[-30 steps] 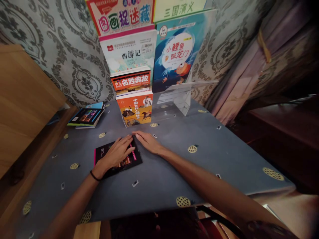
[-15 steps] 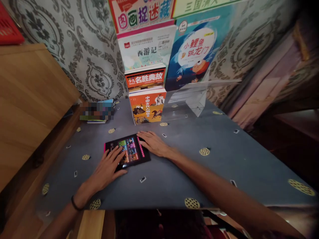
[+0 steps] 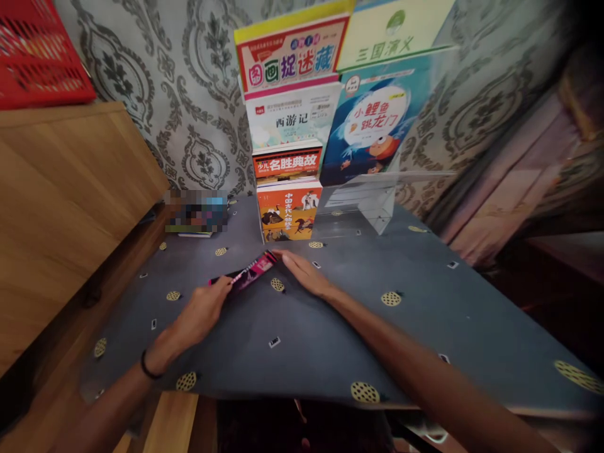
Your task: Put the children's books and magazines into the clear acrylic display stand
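Observation:
A thin black-and-pink book (image 3: 255, 272) is tipped up on its edge above the grey-blue tablecloth, its narrow pink side facing me. My left hand (image 3: 202, 313) grips its near left end, fingers closed over the edge and partly out of sight. At the far right end, my right hand (image 3: 304, 274) reaches its stretched fingertips to the corner and appears to touch it. The right thumb lies apart from the book. Just behind, an orange book (image 3: 290, 212) stands at the front of a clear display rack.
More upright books, among them a blue picture book (image 3: 372, 123), fill the clear rack (image 3: 377, 211). A small blurred pile of books (image 3: 195, 217) lies at the back left. A wooden cabinet (image 3: 70, 207) with a red basket (image 3: 42, 56) on it borders the left side.
The book lay flat with both hands resting on it; now it is tilted up on edge. My left hand has closed on its left end. The view has shifted slightly.

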Action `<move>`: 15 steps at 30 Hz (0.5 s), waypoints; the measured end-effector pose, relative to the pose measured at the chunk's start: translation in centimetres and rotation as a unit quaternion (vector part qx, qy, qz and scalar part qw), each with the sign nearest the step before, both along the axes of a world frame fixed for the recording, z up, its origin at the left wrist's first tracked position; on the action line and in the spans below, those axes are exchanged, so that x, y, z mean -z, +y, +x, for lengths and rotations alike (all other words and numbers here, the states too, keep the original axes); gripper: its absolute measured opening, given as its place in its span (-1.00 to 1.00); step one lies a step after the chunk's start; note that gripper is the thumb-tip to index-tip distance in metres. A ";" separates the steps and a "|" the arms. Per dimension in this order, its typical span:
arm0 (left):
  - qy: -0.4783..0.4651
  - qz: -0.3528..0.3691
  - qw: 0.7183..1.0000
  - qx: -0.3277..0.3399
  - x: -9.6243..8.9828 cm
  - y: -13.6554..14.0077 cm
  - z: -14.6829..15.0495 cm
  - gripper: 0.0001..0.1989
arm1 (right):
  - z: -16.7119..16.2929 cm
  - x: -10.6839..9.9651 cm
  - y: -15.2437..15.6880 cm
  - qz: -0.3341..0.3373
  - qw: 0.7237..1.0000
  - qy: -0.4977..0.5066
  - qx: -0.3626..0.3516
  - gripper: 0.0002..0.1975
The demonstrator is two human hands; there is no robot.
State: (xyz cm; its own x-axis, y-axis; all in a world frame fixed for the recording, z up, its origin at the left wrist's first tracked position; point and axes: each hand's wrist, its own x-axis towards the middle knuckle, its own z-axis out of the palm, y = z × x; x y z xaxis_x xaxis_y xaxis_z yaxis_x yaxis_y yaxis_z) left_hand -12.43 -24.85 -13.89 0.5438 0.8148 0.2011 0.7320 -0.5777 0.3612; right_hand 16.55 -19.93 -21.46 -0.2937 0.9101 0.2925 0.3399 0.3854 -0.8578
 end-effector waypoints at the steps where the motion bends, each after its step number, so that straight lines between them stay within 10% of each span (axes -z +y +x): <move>1: -0.056 -0.015 0.998 -0.030 -1.0 0.1 0.3 -0.65 | -0.1 -0.1 -0.1 -0.004 0.999 0.050 0.002 -0.46; 5: -0.294 -0.090 0.946 -0.105 -3.0 0.2 1.4 -0.61 | -1.2 -1.2 -1.1 -0.035 0.981 0.187 -0.033 -0.29; 10: -0.487 -0.221 0.827 -0.172 0.9 -0.6 2.8 -0.52 | -1.8 -2.4 -2.2 -0.100 0.972 0.200 -0.066 -0.45; 12: -0.437 -0.274 0.838 -0.180 2.8 -1.1 2.5 -0.48 | -1.4 -2.2 -2.0 -0.112 0.981 0.148 -0.059 -0.48; 15: -0.244 -0.230 0.925 -0.179 4.1 -1.5 1.1 -0.58 | -0.5 -1.3 -1.4 -0.071 0.996 -0.040 0.029 -0.62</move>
